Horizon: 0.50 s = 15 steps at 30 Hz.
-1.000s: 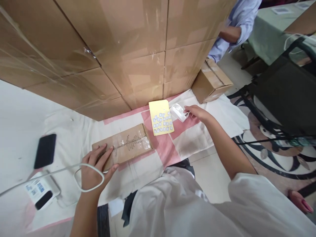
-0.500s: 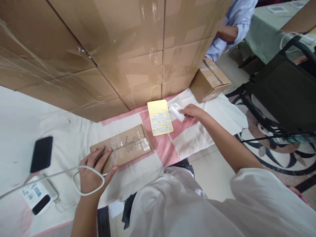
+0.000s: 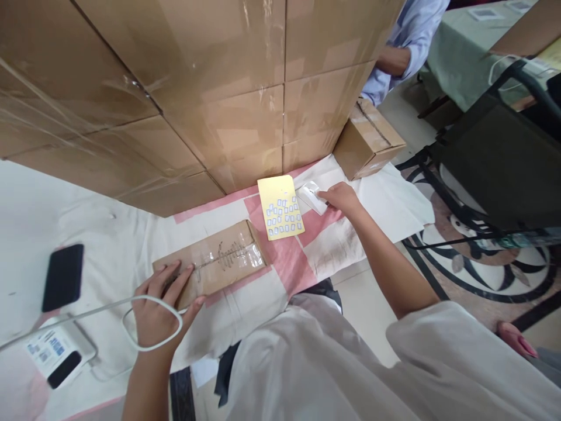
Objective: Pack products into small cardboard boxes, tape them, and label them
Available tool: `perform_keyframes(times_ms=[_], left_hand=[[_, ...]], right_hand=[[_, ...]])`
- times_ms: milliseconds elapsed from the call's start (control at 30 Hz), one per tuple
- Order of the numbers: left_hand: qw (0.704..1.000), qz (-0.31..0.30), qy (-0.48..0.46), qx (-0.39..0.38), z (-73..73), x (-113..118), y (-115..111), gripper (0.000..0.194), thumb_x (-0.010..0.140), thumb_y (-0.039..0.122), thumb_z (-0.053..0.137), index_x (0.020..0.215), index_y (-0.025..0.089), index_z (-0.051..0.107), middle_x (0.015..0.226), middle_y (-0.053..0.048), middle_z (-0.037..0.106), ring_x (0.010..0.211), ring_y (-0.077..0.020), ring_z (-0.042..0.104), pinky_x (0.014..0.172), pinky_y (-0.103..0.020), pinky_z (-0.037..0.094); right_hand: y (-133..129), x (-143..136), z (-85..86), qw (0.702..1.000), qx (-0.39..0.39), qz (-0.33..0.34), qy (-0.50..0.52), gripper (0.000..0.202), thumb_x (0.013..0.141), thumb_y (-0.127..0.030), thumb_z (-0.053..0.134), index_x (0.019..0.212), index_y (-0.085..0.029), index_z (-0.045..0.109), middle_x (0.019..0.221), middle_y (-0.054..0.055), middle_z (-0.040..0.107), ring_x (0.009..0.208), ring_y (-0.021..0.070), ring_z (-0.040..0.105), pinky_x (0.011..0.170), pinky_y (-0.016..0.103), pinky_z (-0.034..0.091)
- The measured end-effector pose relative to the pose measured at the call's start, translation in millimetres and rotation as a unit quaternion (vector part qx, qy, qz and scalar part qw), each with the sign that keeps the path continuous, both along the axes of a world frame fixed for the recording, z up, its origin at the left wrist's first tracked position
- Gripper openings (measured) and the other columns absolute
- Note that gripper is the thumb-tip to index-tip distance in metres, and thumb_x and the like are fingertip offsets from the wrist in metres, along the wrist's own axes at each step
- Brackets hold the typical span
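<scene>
At nine o'clock from the right hand (image 3: 342,200), pinching a white packet (image 3: 310,196), lies a yellow card (image 3: 281,209); the left hand (image 3: 152,318) rests spread on a box (image 3: 219,263).

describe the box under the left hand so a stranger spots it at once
Start from the tall stack of taped cardboard boxes and drop to the pink and white cloth at its foot. Left of the yellow sheet lies a long, low box, the left hand on one end. Dark scribbled marks on its taped top set it apart from the other boxes.
</scene>
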<state>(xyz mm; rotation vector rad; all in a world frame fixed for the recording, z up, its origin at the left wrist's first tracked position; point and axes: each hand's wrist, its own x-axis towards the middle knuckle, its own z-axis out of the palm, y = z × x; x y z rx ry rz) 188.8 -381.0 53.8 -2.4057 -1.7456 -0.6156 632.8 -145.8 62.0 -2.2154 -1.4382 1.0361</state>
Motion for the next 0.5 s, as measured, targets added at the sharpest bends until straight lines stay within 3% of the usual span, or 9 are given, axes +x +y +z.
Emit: perform_keyframes(times_ms=[133, 300, 400, 500], left_hand=[[1.000, 0.009, -0.003, -0.002, -3.2, -1, -3, 0.076, 0.093, 0.043, 0.068, 0.161, 0.036, 0.037, 0.150, -0.015, 0.054, 0.132, -0.0413, 0.054, 0.107, -0.062, 0.042], [0.999, 0.003, -0.017, 0.029, -4.3, 2, -1, 0.071, 0.093, 0.043, 0.069, 0.158, 0.031, 0.045, 0.148, -0.017, 0.058, 0.130, -0.0408, 0.056, 0.108, -0.059, 0.042], [0.998, 0.000, -0.024, 0.052, -4.4, 3, 2, 0.066, 0.092, 0.046, 0.068, 0.154, 0.029, 0.050, 0.145, -0.017, 0.060, 0.128, -0.0402, 0.059, 0.107, -0.056, 0.043], [0.999, 0.005, -0.029, 0.043, -5.0, 2, 2, 0.066, 0.092, 0.046, 0.069, 0.153, 0.029, 0.052, 0.147, -0.017, 0.060, 0.129, -0.0403, 0.059, 0.108, -0.057, 0.043]], right_hand=[[2, -1, 0.3, 1.000, -0.006, -0.010, 0.020, 0.037, 0.077, -0.024, 0.078, 0.052, -0.018, 0.053, 0.049, 0.002, 0.058, 0.048, 0.0125, 0.055, 0.049, 0.024, 0.040], [0, 8, 5.3, 0.993, -0.042, -0.044, 0.104, 0.032, 0.084, -0.024, 0.076, 0.059, -0.017, 0.058, 0.056, 0.006, 0.066, 0.049, 0.0155, 0.063, 0.052, 0.025, 0.053], [-4, 15, 3.6, 0.988, -0.035, -0.063, 0.134, 0.040, 0.082, -0.023, 0.077, 0.053, -0.019, 0.050, 0.057, 0.007, 0.067, 0.048, 0.0169, 0.065, 0.049, 0.025, 0.053], [-8, 17, -6.6, 0.986, 0.004, -0.080, 0.148, 0.049, 0.075, -0.019, 0.078, 0.048, -0.022, 0.038, 0.048, 0.002, 0.058, 0.047, 0.0154, 0.063, 0.044, 0.021, 0.047]])
